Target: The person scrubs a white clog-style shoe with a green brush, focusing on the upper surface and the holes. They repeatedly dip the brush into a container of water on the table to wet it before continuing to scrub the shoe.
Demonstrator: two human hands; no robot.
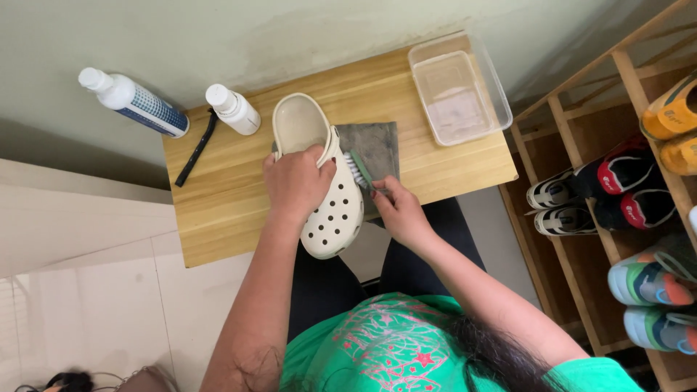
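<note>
Down from the head camera, one cream clog point(328, 181) of smooth moulded foam lies on a small wooden table point(239, 210), toe toward the person, its rounded front dotted with round holes and overhanging the near table edge. The left hand point(294, 181) is clamped over the middle of the clog, fingers curled across its upper. The right hand point(398, 210) is closed around the green handle of a single small brush point(358, 170), whose pale bristles press against the clog's right side.

Under the clog and brush lies one square grey cloth point(377, 149), flat and matte. At the far right corner of the table stands one clear rectangular plastic tub point(494, 87) with rounded corners. Two white bottles stand toward the far left: a larger bottle point(138, 105) with a blue-patterned label, off the table's edge against the wall, and a smaller plain bottle point(232, 109) on the tabletop. One thin black strap point(196, 149) lies just beside the smaller bottle.

To the right is a slatted wooden shoe rack point(573, 290) holding several pairs: black-and-white trainers with red, orange shoes, and multicoloured green-and-orange ones. The person wears a green patterned top, and the floor is pale tile.
</note>
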